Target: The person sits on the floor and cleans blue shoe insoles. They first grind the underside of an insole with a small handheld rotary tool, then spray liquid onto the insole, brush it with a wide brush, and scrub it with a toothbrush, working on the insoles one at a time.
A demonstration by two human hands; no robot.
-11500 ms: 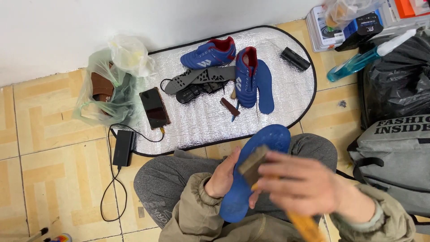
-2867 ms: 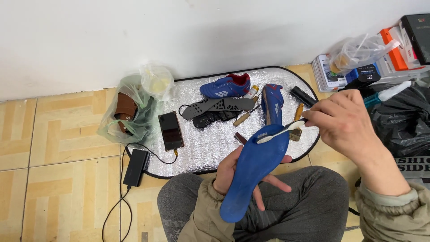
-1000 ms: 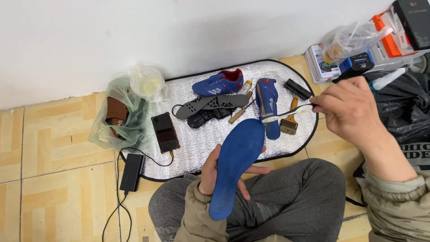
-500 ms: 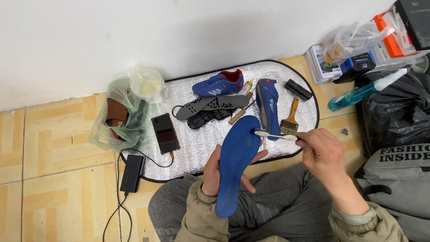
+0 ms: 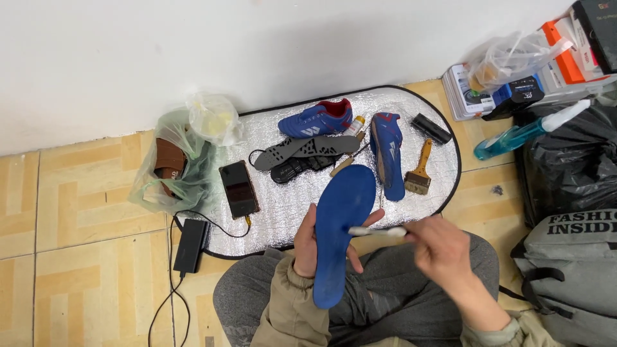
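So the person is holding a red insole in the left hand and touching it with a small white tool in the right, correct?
Not quite: the insole is blue, not red, as the head view shows. The left hand does hold it, and the right hand touches it with a small white tool.

Matt blue foam insole [image 5: 340, 231], crinkled shiny foil mat [image 5: 289, 212], wooden-handled brush [image 5: 421, 170], glossy floor tiles [image 5: 83, 250]

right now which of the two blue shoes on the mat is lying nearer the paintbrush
The blue shoe pointing toward the person, right beside the paintbrush. The other blue shoe lies further off by the wall, with a red lining.
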